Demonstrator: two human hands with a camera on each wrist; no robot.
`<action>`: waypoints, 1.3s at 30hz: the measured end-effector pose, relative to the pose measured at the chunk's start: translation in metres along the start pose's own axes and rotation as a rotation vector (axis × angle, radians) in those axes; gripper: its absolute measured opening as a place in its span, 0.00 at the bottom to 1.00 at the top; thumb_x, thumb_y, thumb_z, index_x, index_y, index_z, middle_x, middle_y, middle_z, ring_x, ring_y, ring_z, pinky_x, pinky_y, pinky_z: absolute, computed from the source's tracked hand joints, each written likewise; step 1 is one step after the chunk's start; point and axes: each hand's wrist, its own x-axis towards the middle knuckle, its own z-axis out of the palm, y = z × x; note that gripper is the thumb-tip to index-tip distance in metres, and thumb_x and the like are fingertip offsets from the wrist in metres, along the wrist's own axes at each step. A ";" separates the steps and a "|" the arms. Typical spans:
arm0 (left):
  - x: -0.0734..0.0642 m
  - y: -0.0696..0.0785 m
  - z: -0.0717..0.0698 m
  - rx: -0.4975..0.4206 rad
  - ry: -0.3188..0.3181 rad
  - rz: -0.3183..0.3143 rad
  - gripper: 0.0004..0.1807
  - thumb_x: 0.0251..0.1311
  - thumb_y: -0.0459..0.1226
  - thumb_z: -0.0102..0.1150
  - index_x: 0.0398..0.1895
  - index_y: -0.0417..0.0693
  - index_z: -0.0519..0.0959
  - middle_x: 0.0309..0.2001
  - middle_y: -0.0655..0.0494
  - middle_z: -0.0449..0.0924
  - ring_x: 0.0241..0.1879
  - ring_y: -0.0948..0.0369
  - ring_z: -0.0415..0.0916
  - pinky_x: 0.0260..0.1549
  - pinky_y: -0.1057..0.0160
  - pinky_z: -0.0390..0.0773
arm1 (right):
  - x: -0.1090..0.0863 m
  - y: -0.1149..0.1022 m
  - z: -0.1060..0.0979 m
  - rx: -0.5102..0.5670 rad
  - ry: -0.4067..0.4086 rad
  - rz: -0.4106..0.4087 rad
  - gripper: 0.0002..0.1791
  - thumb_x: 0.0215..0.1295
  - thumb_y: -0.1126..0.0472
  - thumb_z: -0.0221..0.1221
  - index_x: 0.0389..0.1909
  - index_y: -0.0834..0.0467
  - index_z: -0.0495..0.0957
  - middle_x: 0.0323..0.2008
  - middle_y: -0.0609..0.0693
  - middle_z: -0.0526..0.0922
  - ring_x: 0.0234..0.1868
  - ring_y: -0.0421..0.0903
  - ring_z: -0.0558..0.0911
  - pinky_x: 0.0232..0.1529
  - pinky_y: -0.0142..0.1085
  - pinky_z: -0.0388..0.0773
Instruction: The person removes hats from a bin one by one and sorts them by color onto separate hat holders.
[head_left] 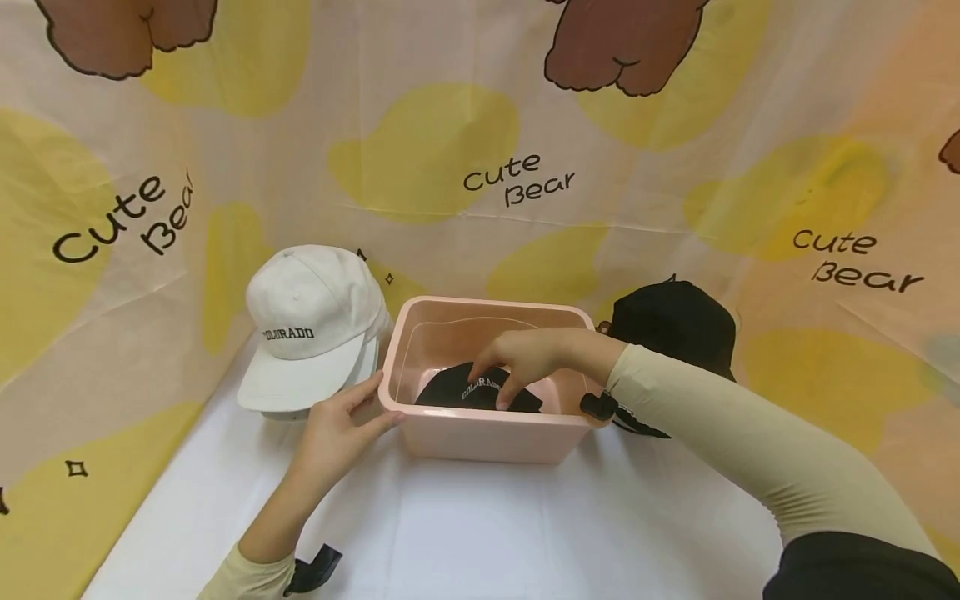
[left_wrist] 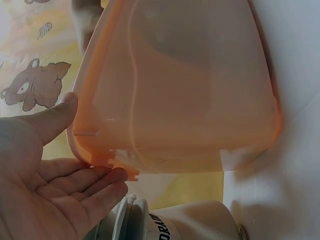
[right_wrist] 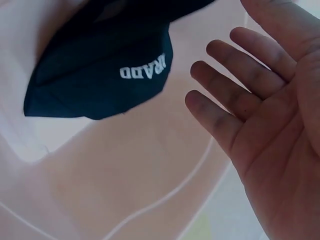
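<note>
A black cap (head_left: 450, 387) with white COLORADO lettering lies inside a pink plastic bin (head_left: 480, 440). In the right wrist view the same cap (right_wrist: 100, 80) sits apart from my right hand (right_wrist: 260, 100), whose fingers are spread and loosely bent. From the head view this right hand (head_left: 528, 358) reaches over the bin, just above the cap. My left hand (head_left: 341, 429) holds the bin's front left corner. The left wrist view has the thumb of that hand (left_wrist: 55, 185) against the rim and its fingers beneath the corner of the bin (left_wrist: 175, 100).
White caps (head_left: 307, 304), stacked, stand left of the bin; the front one reads COLORADO. More black headwear (head_left: 671, 325) stands on the right, partly behind my right sleeve (head_left: 720, 425). A patterned cloth (head_left: 420, 167) hangs behind the white table surface (head_left: 480, 533).
</note>
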 end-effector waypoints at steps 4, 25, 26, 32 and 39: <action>0.000 0.001 -0.002 0.005 0.004 -0.003 0.43 0.52 0.52 0.78 0.69 0.43 0.75 0.65 0.50 0.78 0.66 0.53 0.75 0.60 0.52 0.79 | 0.006 0.000 0.005 -0.015 -0.030 -0.007 0.33 0.59 0.53 0.75 0.65 0.55 0.79 0.62 0.48 0.83 0.65 0.44 0.79 0.68 0.37 0.74; -0.001 0.001 -0.003 -0.018 -0.009 -0.038 0.44 0.50 0.54 0.78 0.69 0.44 0.75 0.65 0.51 0.78 0.66 0.54 0.75 0.61 0.52 0.79 | 0.028 0.008 0.013 -0.082 -0.148 -0.027 0.29 0.58 0.55 0.74 0.62 0.52 0.82 0.59 0.43 0.85 0.61 0.42 0.80 0.63 0.33 0.76; -0.001 0.001 -0.003 -0.017 -0.008 -0.036 0.44 0.50 0.53 0.79 0.69 0.44 0.75 0.65 0.51 0.78 0.66 0.54 0.75 0.60 0.52 0.80 | 0.027 0.009 0.012 -0.075 -0.143 -0.025 0.27 0.58 0.56 0.74 0.61 0.52 0.83 0.58 0.42 0.85 0.61 0.42 0.80 0.63 0.33 0.76; -0.002 0.002 -0.003 -0.008 0.006 -0.014 0.42 0.51 0.50 0.80 0.68 0.44 0.76 0.64 0.51 0.79 0.65 0.54 0.76 0.60 0.52 0.80 | 0.025 0.018 0.008 0.009 -0.083 0.009 0.22 0.56 0.59 0.76 0.53 0.52 0.88 0.51 0.42 0.88 0.58 0.38 0.82 0.59 0.31 0.79; -0.002 0.003 -0.004 -0.011 0.006 -0.016 0.41 0.51 0.49 0.79 0.68 0.43 0.76 0.64 0.52 0.79 0.65 0.56 0.76 0.60 0.54 0.79 | 0.018 0.023 -0.004 0.054 0.003 0.001 0.16 0.57 0.62 0.75 0.48 0.54 0.89 0.45 0.42 0.90 0.47 0.34 0.84 0.51 0.29 0.82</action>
